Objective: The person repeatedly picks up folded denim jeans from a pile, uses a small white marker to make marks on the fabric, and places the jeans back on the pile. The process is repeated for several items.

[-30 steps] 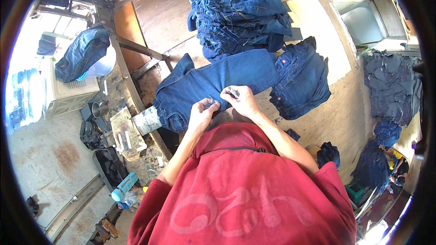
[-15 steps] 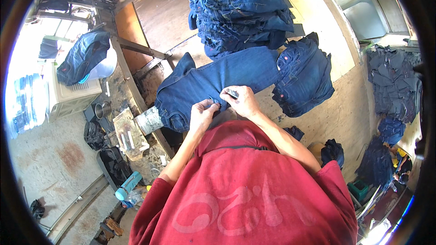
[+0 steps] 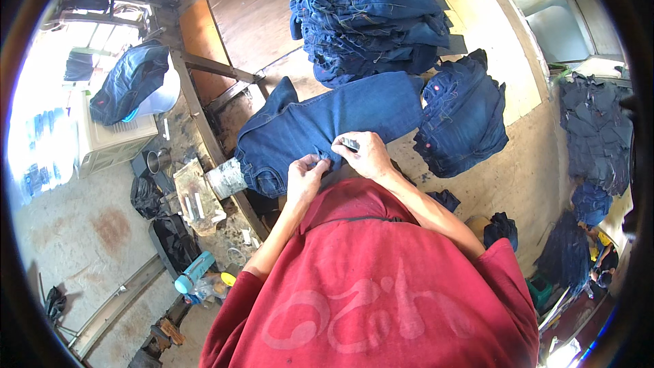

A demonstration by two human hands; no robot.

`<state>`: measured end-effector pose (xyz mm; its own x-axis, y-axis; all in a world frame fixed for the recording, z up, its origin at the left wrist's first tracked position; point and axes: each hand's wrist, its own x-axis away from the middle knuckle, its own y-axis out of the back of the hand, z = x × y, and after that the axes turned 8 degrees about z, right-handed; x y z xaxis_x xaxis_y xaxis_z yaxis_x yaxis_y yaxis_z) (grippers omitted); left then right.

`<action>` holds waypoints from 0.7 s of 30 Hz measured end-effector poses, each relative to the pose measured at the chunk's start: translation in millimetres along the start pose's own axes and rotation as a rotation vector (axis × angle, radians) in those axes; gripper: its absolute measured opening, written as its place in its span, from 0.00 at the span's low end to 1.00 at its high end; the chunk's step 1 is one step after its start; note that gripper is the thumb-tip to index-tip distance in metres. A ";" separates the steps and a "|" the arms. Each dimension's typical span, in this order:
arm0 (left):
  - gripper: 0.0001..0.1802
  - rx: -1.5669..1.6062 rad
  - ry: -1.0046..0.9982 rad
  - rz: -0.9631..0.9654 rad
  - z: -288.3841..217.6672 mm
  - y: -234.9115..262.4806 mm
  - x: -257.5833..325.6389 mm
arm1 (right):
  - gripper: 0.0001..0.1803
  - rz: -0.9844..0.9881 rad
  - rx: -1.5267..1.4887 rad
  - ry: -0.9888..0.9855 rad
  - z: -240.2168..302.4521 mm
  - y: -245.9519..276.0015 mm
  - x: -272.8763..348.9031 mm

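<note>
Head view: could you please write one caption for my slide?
Left hand pinching blue jeans, right hand holding a small grey object, near stacked denim.

A loose red shirt [image 3: 354,249] with a faded print [image 3: 409,313]

The shirt is dark red; the print has large, pale, curling shapes. A thin black band [image 3: 371,219] crosses the shirt. Both sleeves [image 3: 507,279] are wide. The left hand [image 3: 306,177] and the right hand [image 3: 369,157] are bare.

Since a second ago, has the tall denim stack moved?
No: the tall denim stack sits just as before beside the pale board; only the view shifted.
</note>
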<state>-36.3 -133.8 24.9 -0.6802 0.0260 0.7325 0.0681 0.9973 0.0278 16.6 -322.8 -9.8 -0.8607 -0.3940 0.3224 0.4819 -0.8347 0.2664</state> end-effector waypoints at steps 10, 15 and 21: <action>0.06 0.443 0.139 -0.128 14.5 9.3 26.4 | 0.10 -0.011 -0.033 0.094 -6.2 -1.8 -4.2; 0.09 0.507 0.232 -0.001 7.8 26.9 22.6 | 0.10 0.107 -0.016 0.004 -16.9 18.2 -11.2; 0.44 -1.205 0.003 -1.018 18.2 153.3 -33.2 | 0.17 -0.551 -0.230 -0.295 -75.6 103.3 18.9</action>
<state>-16.5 19.4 -7.5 -0.7999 -0.5959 0.0710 0.1198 -0.0425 0.9919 37.8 -445.5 -44.8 -0.8743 0.2083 0.4384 -0.0910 -0.9576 0.2735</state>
